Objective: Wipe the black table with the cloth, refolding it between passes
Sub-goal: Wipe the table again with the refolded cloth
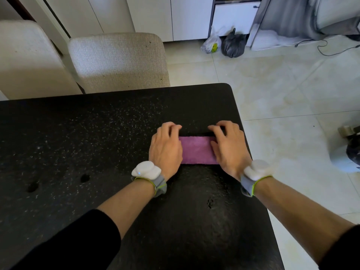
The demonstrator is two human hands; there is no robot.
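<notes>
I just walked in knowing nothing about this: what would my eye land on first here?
The purple cloth, bright against the speckled black table near its right edge. The left hand and right hand rest on its ends with fingers bent at its far edge, each wrist wearing a white tracker. Behind, a black bag sits on the pale floor.

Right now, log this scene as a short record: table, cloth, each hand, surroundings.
table: black table, speckled with pale flecks
cloth: purple cloth, a flat strip near the table's right edge
left: left hand holds the cloth's left end, fingers curled over its far edge
right: right hand holds the right end likewise
surroundings: two beige chairs behind the table; black bag on the tiled floor
</notes>
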